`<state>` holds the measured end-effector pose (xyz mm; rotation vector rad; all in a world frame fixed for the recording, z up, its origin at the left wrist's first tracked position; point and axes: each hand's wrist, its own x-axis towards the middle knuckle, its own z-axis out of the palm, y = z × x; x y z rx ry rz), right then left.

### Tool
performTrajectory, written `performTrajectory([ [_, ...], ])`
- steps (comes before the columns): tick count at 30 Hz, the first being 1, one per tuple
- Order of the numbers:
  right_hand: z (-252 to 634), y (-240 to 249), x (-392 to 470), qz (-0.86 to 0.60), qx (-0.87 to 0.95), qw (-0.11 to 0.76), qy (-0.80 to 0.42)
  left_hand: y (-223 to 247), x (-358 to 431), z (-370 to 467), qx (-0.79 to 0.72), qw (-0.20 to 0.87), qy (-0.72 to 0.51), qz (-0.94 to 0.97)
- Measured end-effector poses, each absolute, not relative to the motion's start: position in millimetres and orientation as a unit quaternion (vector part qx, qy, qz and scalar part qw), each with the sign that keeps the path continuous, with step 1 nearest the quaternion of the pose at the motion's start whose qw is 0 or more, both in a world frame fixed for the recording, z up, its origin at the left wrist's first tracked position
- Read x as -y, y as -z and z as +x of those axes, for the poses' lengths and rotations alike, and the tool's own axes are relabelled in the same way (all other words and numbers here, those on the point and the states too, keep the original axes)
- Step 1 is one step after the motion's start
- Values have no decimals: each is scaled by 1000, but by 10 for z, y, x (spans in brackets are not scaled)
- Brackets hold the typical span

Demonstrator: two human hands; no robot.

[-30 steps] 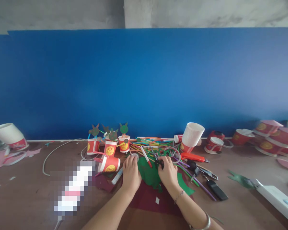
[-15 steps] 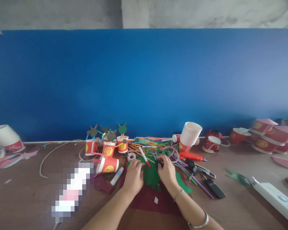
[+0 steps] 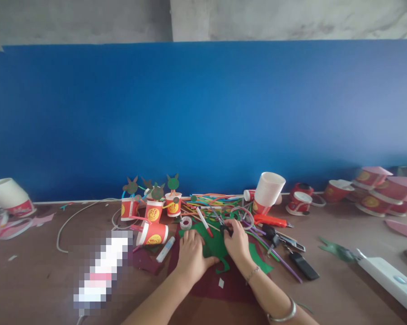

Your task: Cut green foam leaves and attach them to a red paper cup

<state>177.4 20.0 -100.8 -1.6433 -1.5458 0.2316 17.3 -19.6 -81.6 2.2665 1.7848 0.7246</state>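
My left hand (image 3: 194, 255) lies palm down on green paper (image 3: 215, 243), fingers flat and thumb stretched out to the right. A curled strip of the paper (image 3: 224, 266) sticks out just beyond that thumb. My right hand (image 3: 237, 241) has its fingers closed around the black handles of a pair of scissors (image 3: 225, 228), whose blades point away from me. Under the green paper is a dark red sheet (image 3: 210, 289). A white marker with a red cap (image 3: 206, 223) lies between the hands, on their far side.
Coloured pipe cleaners (image 3: 206, 203) are heaped behind. Decorated paper cups (image 3: 154, 212), a tape roll (image 3: 185, 222) and a glue tube (image 3: 165, 249) sit left. To the right are stacked white cups (image 3: 270, 187), an orange cutter (image 3: 270, 220), keys (image 3: 273, 237) and a white power strip (image 3: 389, 280).
My left thumb has swung out to the right over the green paper, and the paper's near edge has shifted. The scissors in my right hand show more of their blades.
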Motion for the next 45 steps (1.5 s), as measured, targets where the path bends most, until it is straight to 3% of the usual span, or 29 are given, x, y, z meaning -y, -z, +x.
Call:
performTrajectory([
  [5,1779,987,-190,-648,624,428,-88,810,63,92,-584,144,-374,705],
  [9,1771,970,-177,-658,623,415,-82,828,-64,-23,-584,197,-567,547],
  [12,1765,963,-168,-666,625,401,-74,858,-105,-71,-589,213,-625,466],
  [18,1761,960,-157,-688,630,353,-75,870,-89,-47,-569,304,-645,410],
  [28,1670,823,-65,-615,703,355,-31,892,-102,-50,-547,269,-649,455],
  [38,1478,727,133,-449,867,191,-104,898,-88,-62,-541,233,-668,455],
  [42,1456,756,116,-442,863,218,-109,896,-99,-63,-541,239,-674,443],
  [45,1534,797,15,-463,823,301,-131,886,-97,-59,-544,240,-670,445],
])
